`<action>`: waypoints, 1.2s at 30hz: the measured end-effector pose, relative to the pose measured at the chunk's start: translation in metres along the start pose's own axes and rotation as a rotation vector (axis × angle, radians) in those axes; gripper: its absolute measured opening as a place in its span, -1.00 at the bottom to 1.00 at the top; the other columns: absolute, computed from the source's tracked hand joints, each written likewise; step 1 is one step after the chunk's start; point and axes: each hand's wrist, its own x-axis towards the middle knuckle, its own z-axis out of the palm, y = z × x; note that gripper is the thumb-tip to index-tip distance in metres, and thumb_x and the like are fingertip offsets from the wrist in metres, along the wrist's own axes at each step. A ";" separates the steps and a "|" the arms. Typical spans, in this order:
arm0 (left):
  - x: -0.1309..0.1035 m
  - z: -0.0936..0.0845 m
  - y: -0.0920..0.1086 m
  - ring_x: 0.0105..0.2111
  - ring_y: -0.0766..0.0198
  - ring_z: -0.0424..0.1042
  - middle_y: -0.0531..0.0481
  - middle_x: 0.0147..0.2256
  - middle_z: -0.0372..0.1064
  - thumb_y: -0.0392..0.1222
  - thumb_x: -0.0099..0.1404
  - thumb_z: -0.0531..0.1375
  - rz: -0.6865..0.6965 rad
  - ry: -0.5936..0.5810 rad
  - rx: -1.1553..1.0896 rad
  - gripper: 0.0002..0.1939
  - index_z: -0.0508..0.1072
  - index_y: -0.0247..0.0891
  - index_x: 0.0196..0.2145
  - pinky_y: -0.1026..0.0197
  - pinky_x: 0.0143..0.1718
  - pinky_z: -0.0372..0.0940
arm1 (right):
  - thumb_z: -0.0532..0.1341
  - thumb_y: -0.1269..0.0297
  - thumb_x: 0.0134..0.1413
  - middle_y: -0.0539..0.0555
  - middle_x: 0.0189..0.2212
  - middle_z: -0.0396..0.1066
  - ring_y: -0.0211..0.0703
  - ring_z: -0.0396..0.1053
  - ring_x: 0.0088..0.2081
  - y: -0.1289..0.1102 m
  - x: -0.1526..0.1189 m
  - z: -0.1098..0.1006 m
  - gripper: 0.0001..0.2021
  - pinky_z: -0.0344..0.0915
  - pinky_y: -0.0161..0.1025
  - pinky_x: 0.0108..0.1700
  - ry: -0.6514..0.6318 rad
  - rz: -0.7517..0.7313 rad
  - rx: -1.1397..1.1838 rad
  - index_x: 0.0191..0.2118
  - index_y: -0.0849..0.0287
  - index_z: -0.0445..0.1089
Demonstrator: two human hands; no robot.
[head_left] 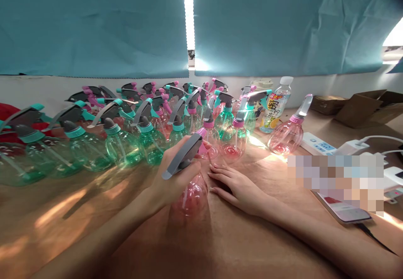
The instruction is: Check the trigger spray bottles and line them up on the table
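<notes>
In the head view, a spray bottle (189, 198) with a clear pink body stands upright on the brown tabletop in front of me. Its grey trigger head with a pink nozzle points away to the right. My left hand (170, 174) is wrapped round the neck just under that head, and the collar is hidden by the fingers. My right hand (236, 185) lies low over the table beside the bottle, fingers stretched out towards it, holding nothing that I can see. Closest beyond the hands stand a pink spray bottle (233, 142) and a green spray bottle (151, 144).
Several more green and pink spray bottles crowd the back and left. At the right back are a drink bottle (277, 106), a tilted pink spray bottle (286, 135) and cardboard boxes (362, 109). A power strip (319, 144), cables and a phone (344, 207) lie at the right.
</notes>
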 end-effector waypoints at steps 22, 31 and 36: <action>-0.003 0.005 -0.005 -0.22 0.14 0.42 0.01 -0.33 0.40 -0.23 0.21 0.11 -0.018 0.015 -0.109 -0.86 0.34 -0.16 -0.23 0.09 -0.29 0.40 | 0.12 0.15 0.27 0.24 0.14 0.34 0.06 0.22 0.22 0.000 0.000 0.000 -0.60 0.20 0.10 0.22 0.010 0.002 0.011 0.15 0.19 0.34; -0.003 0.006 -0.006 -0.18 0.13 0.41 0.04 -0.39 0.32 -0.26 0.21 0.12 -0.014 0.018 -0.145 -0.93 0.31 -0.18 -0.30 0.12 -0.27 0.39 | 0.13 0.16 0.27 0.25 0.14 0.35 0.07 0.23 0.21 0.000 0.000 0.000 -0.60 0.21 0.09 0.22 0.009 0.001 0.000 0.14 0.23 0.34; -0.003 0.006 -0.007 -0.23 0.17 0.39 0.08 -0.45 0.21 -0.29 0.21 0.11 -0.007 0.018 -0.167 -0.90 0.32 -0.19 -0.27 0.15 -0.29 0.38 | 0.13 0.16 0.27 0.23 0.14 0.35 0.06 0.23 0.21 0.000 0.000 0.001 -0.60 0.21 0.07 0.22 0.011 0.001 -0.019 0.14 0.23 0.34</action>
